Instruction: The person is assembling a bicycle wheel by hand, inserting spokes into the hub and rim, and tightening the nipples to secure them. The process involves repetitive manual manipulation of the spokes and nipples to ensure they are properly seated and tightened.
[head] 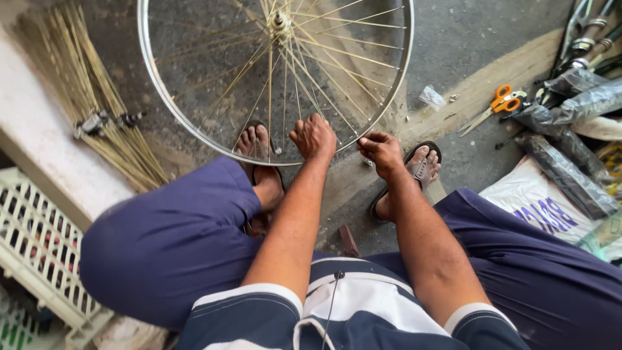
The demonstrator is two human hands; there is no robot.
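Gripping the near rim of a spoked bicycle wheel point(275, 78): left hand point(313, 137) and right hand point(381, 152), both clamped; orange scissors point(495, 107) noted far right.

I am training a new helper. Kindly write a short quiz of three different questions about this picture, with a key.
1. True or false: both hands are on the rim of the bicycle wheel.
2. Which tool lies on the ground to the person's right? A) orange-handled scissors B) a hammer C) a saw
3. Fill in: the bundle of thin sticks lies to the person's ____.

Key
1. True: the left hand and the right hand both rest on the lower rim.
2. A: the scissors lie on the concrete.
3. Left: the stick bundle lies beside the wheel.
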